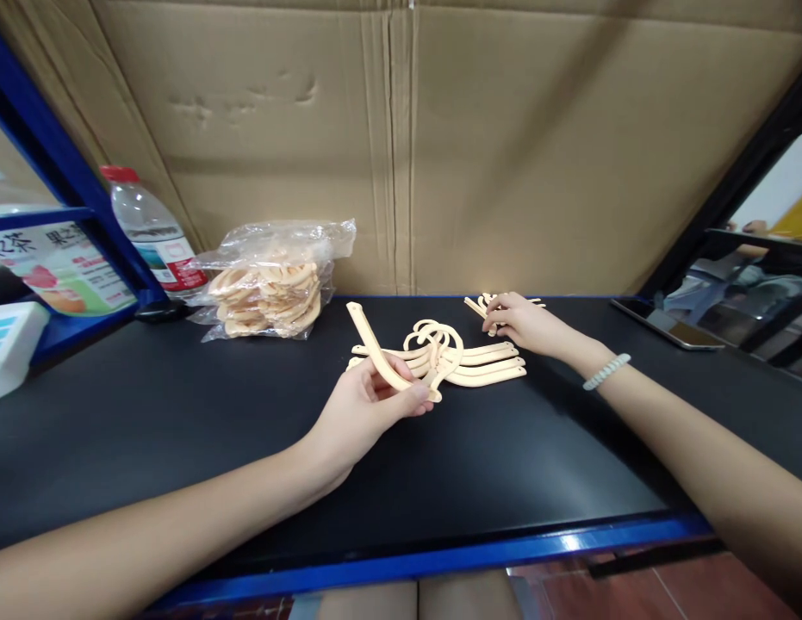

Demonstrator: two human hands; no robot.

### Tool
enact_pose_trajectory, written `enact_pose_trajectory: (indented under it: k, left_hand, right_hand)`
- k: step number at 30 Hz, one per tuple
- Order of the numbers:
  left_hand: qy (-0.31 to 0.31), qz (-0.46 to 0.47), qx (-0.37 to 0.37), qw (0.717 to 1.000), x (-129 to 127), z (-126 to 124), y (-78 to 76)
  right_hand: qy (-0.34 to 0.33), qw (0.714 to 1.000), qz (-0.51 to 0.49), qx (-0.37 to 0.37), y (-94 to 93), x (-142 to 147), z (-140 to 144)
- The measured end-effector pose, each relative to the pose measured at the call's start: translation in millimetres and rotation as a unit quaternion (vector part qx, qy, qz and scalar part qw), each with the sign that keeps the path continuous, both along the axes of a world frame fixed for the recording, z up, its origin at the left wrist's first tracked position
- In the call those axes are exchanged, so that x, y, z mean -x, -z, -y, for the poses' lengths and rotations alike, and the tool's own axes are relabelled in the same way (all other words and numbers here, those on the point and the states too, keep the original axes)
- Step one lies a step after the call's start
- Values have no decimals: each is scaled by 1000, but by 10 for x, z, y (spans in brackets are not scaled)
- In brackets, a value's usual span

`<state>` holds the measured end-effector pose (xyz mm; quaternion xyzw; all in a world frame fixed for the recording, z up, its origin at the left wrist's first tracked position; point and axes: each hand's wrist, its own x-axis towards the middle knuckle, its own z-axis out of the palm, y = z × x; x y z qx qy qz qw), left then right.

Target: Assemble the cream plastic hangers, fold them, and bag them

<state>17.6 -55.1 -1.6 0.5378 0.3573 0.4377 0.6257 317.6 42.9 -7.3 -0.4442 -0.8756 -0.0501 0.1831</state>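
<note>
My left hand [381, 396] is closed around a cream plastic hanger arm [369, 340], tilted with its free end pointing up and left. A hook curves up beside its lower end; I cannot tell whether it belongs to the held piece. Just behind lies a stack of folding hangers [484, 366] in the same cream plastic, their arms spread flat and hooks bunched in the middle. Farther back on the right, my right hand [520, 323] reaches down with curled fingers onto a small pile of thin cream parts [481, 303]. What its fingertips pinch is hidden.
A clear bag of cream hanger parts [268, 297] sits at the back left, near a red-capped bottle [158, 232]. A phone [665, 325] lies at the right. Cardboard [536, 155] walls the back of the black table [478, 482], which has a blue front edge.
</note>
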Motion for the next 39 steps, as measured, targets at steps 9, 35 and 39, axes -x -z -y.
enact_pose_trajectory:
  k: [9,35,39]
  left_hand:
    - [-25,21,5,999,25,-20,9]
    - [-4,67,6,998,17,-32,28]
    - [-5,58,4,998,15,-32,23]
  right_hand:
    - [8,960,-278,-13,-124,287,204]
    - [-61,610,-658,437,-174,983,974]
    - [-77,612,-650,444,-166,1012,1011]
